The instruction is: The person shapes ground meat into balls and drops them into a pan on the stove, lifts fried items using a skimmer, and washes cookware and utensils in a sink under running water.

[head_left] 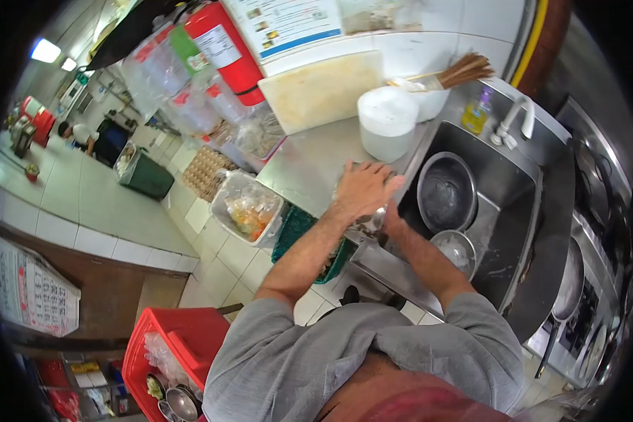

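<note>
My left hand (366,188) reaches over the steel counter (309,165) beside the sink, its fingers stretched out. Just below it is my right hand (395,221), close to the sink's near-left edge, with its fingers mostly hidden. Between my wrists shows a small shiny metal thing (378,216), too covered to name. A white lidded tub (388,125) stands on the counter beyond my fingertips. In the sink (496,235) to the right lie a dark metal bowl (446,191) and a smaller round metal vessel (454,252).
A faucet (517,125) and yellow soap bottle (476,112) stand at the sink's back. A cutting board (323,91) leans against the wall. Below the counter sit a white waste bin (250,235) and green basket (288,235). A red bin (197,323) stands lower left; another person (84,135) is far off.
</note>
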Demonstrator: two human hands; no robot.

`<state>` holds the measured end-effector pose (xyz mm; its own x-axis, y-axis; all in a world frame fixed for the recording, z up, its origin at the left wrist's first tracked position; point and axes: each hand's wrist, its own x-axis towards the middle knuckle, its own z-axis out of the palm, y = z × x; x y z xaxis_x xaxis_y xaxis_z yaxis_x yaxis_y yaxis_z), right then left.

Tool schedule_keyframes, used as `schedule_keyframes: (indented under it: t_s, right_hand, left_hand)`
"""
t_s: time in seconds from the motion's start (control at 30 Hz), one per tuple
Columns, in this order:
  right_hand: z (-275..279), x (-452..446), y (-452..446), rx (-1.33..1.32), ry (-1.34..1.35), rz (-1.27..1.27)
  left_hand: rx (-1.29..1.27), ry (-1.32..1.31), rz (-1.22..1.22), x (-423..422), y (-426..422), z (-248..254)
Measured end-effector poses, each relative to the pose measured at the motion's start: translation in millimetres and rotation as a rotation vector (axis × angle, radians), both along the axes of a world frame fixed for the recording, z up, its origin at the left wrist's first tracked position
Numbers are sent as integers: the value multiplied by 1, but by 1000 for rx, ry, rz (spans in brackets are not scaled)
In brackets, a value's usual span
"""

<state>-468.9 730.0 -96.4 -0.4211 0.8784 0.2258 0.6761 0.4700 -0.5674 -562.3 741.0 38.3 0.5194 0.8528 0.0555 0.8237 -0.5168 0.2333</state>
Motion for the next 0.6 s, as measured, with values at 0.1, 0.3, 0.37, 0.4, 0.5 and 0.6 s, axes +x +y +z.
schedule_keyframes:
  t_s: [0.1, 0.3, 0.37, 0.4, 0.5, 0.6]
  right_hand:
    - [-9, -22, 31, 18, 210, -189]
    - [-27, -34, 55, -337, 543, -79]
    - [-12, -19, 32, -7, 167, 1]
    - [-2, -8, 29, 117, 53, -18]
    - [4, 14, 70, 73, 148, -239]
    - [-17, -13, 47, 37, 381, -285]
  left_hand:
    - [311, -67, 12, 10, -6, -15]
    - [339, -288, -33, -1, 4, -29]
    - [225, -165, -20, 4, 14, -21]
    - [205, -166, -27, 6, 20, -16]
    - [61, 121, -118, 15, 18, -18]
    - [391, -210, -5, 17, 12, -30]
